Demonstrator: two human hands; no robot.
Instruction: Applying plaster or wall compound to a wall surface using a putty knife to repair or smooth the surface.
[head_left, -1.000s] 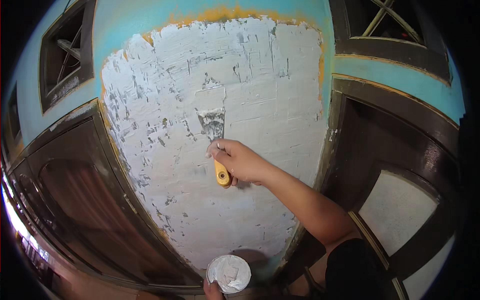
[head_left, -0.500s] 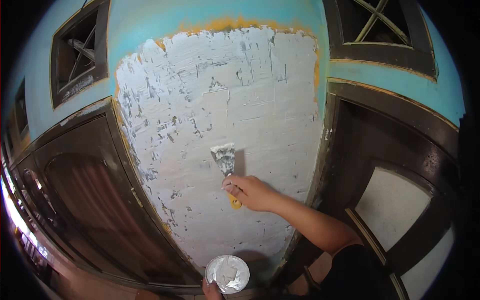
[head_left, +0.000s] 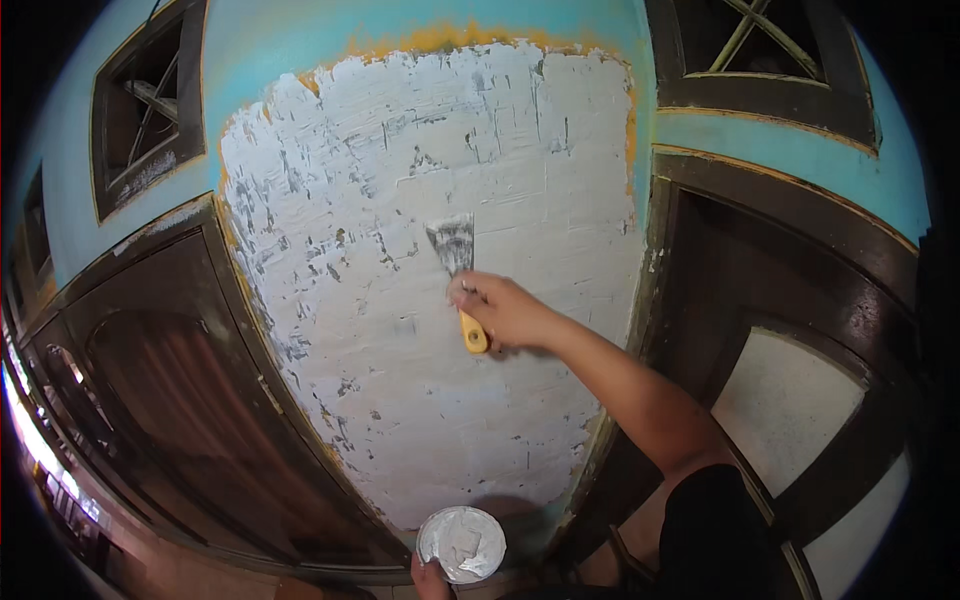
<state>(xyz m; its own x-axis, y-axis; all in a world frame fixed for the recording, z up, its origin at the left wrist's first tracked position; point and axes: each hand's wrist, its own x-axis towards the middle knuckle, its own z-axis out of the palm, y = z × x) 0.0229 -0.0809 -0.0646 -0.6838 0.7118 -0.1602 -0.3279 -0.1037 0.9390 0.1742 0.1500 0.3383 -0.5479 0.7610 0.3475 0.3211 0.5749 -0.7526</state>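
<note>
My right hand point(head_left: 505, 308) is closed round the yellow handle of a putty knife point(head_left: 455, 242), its wide metal blade pointing up against the wall. Grey-white smears cover the blade. The wall patch point(head_left: 530, 400) is coated with whitish putty, with dark grey specks and scraped marks showing through, mostly at the left and top. Low in the view, my left hand point(head_left: 430, 578) grips the rim of a round tub of white putty point(head_left: 462, 544). Only the thumb side of that hand shows; its other fingers are hidden below the tub.
A dark brown wooden door point(head_left: 170, 400) stands left of the patch, another brown door point(head_left: 700, 260) right of it. Above are framed openings with crossed bars point(head_left: 150, 100). Turquoise paint point(head_left: 270, 50) and an orange-yellow edge point(head_left: 460, 36) border the patch. Tiled floor point(head_left: 170, 560) lies lower left.
My right hand has moved the putty knife up along the wall. The blade carries less white putty than before. The tub in my left hand has shifted slightly right in the view.
</note>
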